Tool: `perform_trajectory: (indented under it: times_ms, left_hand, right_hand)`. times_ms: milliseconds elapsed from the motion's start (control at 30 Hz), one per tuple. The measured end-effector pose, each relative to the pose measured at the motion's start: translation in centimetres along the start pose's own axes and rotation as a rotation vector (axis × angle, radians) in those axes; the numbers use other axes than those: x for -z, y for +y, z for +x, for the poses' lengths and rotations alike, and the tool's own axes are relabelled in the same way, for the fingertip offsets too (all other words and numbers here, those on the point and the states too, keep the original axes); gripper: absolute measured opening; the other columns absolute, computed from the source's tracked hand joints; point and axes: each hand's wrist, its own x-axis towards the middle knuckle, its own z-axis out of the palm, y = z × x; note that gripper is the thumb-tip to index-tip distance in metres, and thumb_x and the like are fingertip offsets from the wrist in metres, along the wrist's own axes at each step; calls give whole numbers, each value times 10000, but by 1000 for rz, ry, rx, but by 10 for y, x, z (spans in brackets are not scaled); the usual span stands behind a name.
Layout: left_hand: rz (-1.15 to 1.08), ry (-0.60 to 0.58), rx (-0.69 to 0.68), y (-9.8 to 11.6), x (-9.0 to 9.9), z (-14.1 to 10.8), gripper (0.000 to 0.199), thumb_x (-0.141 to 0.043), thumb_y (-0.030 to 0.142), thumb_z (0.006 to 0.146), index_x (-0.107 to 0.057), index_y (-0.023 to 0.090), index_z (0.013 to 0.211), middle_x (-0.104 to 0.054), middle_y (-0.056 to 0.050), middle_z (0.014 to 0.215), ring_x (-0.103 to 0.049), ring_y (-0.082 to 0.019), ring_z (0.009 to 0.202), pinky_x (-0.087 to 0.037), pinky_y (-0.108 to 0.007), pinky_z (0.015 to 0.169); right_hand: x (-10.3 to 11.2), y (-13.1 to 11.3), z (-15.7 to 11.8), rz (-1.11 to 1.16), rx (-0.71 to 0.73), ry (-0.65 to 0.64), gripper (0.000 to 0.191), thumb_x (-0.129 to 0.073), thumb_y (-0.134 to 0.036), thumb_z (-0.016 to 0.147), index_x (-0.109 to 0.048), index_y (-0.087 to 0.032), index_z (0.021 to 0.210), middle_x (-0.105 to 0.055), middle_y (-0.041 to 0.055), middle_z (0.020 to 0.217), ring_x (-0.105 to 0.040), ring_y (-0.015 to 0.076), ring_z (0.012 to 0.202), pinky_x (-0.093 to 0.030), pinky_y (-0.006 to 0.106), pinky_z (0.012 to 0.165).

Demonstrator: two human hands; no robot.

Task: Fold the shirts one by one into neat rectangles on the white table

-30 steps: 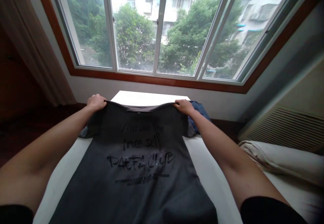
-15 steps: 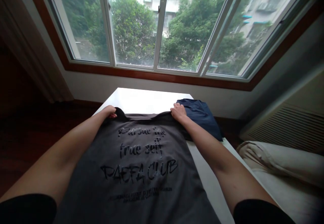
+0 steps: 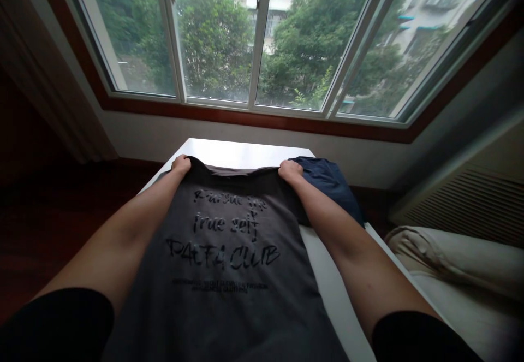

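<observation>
A dark grey T-shirt [image 3: 229, 313] with black lettering is spread over the white table [image 3: 241, 150], its neckline at the far end. My left hand [image 3: 181, 164] is closed on the shirt's left shoulder. On the opposite shoulder, my right hand [image 3: 291, 170] grips the cloth with its fingers curled. Beside and partly behind my right hand lies a folded navy blue garment [image 3: 331, 184]. The shirt's near end runs out of the picture at the bottom.
Beyond the table are a wall and a wide sliding window [image 3: 254, 40] with a brown frame. At the right, a rolled beige bundle [image 3: 454, 261] lies on pale bedding, near a slatted unit [image 3: 483, 203]. A curtain [image 3: 61, 94] hangs at the left.
Both hands have moved farther away along the table, pulling the shirt's shoulders and lettering with them. The navy garment stays at the far right corner.
</observation>
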Motion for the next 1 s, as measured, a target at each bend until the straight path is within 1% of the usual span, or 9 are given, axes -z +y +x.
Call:
perform_trajectory:
  times_ms: [233, 333, 433, 567, 700, 767, 867, 933, 1000]
  left_hand:
    - [-38, -26, -51, -5, -19, 23, 371, -552, 292, 932, -665, 207, 1275, -735, -104, 1247, -672, -276, 1140, -507, -344, 968]
    - [-45, -78, -101, -6, -27, 28, 529, -621, 331, 926, -558, 198, 1434, -703, -112, 1332, -661, -248, 1188, -484, -308, 1010]
    - [33, -116, -170, -5, -39, 24, 641, -644, 299, 912, -467, 192, 1520, -720, -133, 1289, -666, -267, 1190, -481, -328, 1002]
    - [233, -139, -259, -2, -63, 2, 357, -577, 271, 936, -643, 185, 1276, -744, -158, 1166, -685, -299, 1108, -498, -369, 933]
    - [278, -260, -369, 7, -88, -15, 199, -638, 265, 879, -749, 165, 1011, -732, -180, 1174, -636, -339, 1197, -476, -407, 1014]
    - [247, -270, -434, 16, -95, -12, 282, -656, 248, 857, -762, 179, 1109, -684, -164, 1333, -575, -342, 1306, -442, -413, 1099]
    - [185, -261, -507, 33, -95, 3, 572, -605, 185, 880, -614, 181, 1452, -523, -123, 1575, -466, -282, 1448, -348, -364, 1212]
    - [154, -234, -519, 40, -90, 12, 667, -552, 158, 907, -484, 146, 1570, -455, -131, 1631, -425, -263, 1487, -303, -353, 1244]
    - [146, -217, -512, 41, -84, 15, 640, -541, 170, 917, -503, 136, 1555, -504, -142, 1593, -453, -274, 1465, -312, -366, 1240]
  right_hand:
    - [-4, 2, 17, 105, -92, 9, 348, -486, -277, 1028, -715, -150, 1258, -700, 217, 1233, -662, 278, 1087, -510, 381, 918]
    - [-12, 3, 22, 113, -68, 19, 377, -479, -279, 1023, -682, -157, 1317, -682, 203, 1296, -648, 267, 1116, -493, 366, 928]
    - [-29, -1, 22, 125, -33, 4, 438, -524, -341, 1009, -619, -180, 1405, -693, 184, 1297, -664, 280, 1104, -501, 358, 915]
    - [-61, -22, 13, 142, 197, -19, 380, -491, -379, 1038, -645, -228, 1350, -738, 117, 1213, -681, 269, 1071, -506, 337, 924]
    - [-84, -54, 4, 110, 517, -50, 290, -509, -346, 1032, -748, -242, 1159, -735, 76, 1204, -649, 246, 1138, -486, 296, 973]
    - [-89, -67, 5, 94, 584, -46, 294, -518, -342, 1030, -758, -236, 1163, -713, 86, 1252, -616, 247, 1203, -471, 293, 1014]
    - [-89, -80, 18, 95, 550, -45, 412, -575, -390, 1013, -662, -236, 1385, -610, 108, 1445, -526, 272, 1356, -423, 335, 1119]
    - [-89, -81, 29, 102, 501, -27, 576, -604, -427, 1002, -526, -227, 1536, -464, 124, 1602, -408, 298, 1478, -356, 382, 1197]
    - [-90, -79, 35, 109, 466, -17, 628, -586, -439, 1013, -460, -217, 1587, -363, 130, 1671, -324, 308, 1538, -305, 409, 1237]
